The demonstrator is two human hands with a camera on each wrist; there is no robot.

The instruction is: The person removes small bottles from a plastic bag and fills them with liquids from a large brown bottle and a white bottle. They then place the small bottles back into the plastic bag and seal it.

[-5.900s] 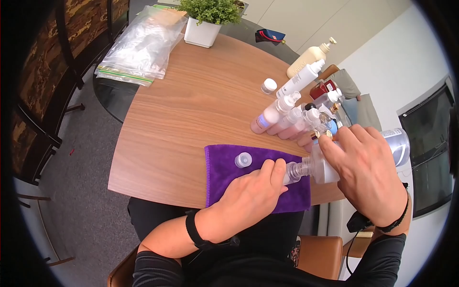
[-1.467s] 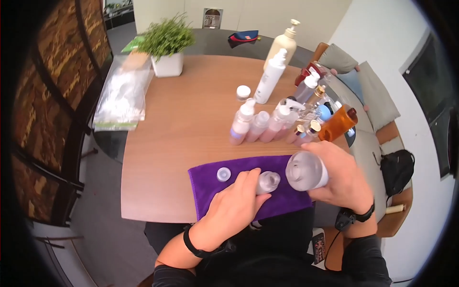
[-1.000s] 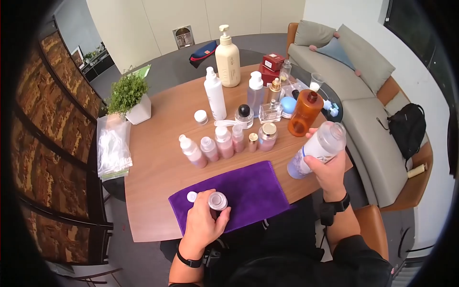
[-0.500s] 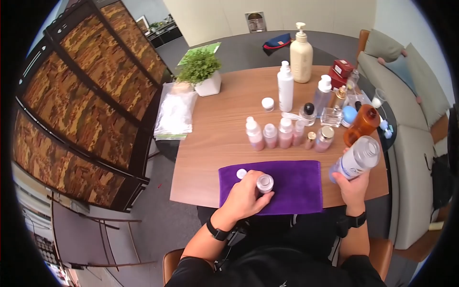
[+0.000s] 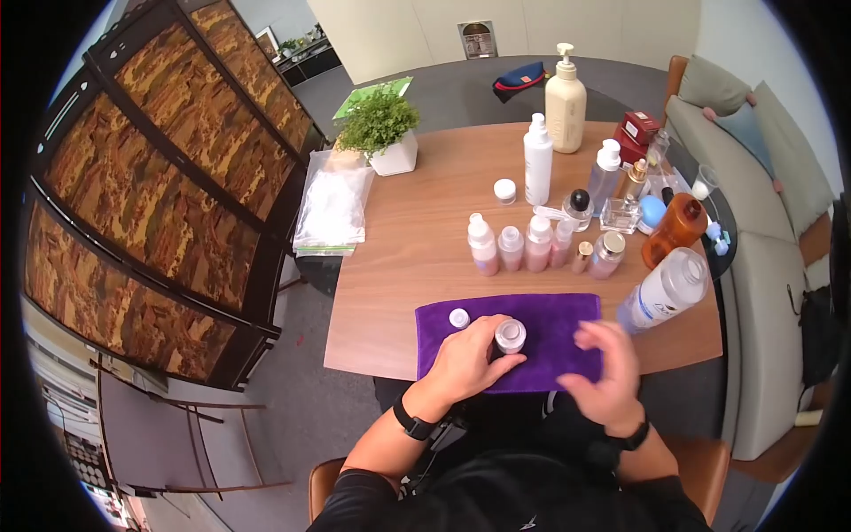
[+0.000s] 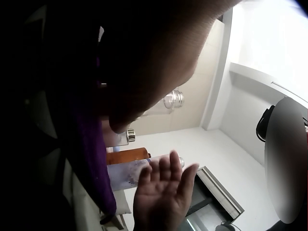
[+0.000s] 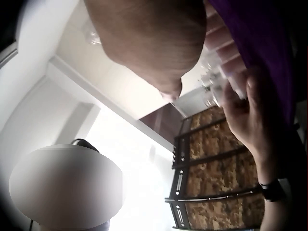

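In the head view my left hand (image 5: 466, 359) grips a small clear open-necked bottle (image 5: 511, 336) upright over the purple towel (image 5: 558, 328). A small white cap (image 5: 459, 318) lies on the towel just beyond that hand. My right hand (image 5: 610, 374), slightly blurred, is held above the towel's right edge with fingers loosely bent and nothing in them; the left wrist view shows its palm (image 6: 161, 202). The large clear bottle with a Dove-like label (image 5: 663, 291) stands uncapped at the table's right side, apart from my right hand.
Beyond the towel stand several small pink bottles (image 5: 537, 244). Farther back are a white spray bottle (image 5: 538, 164), a cream pump bottle (image 5: 566, 106) and an amber bottle (image 5: 675, 232). A potted plant (image 5: 393, 152) and plastic bags (image 5: 331, 208) are at the back left.
My right hand has let go of the large clear bottle and moved left toward the towel. The small bottle, still in my left hand, went from tilted under the large one's mouth to upright.
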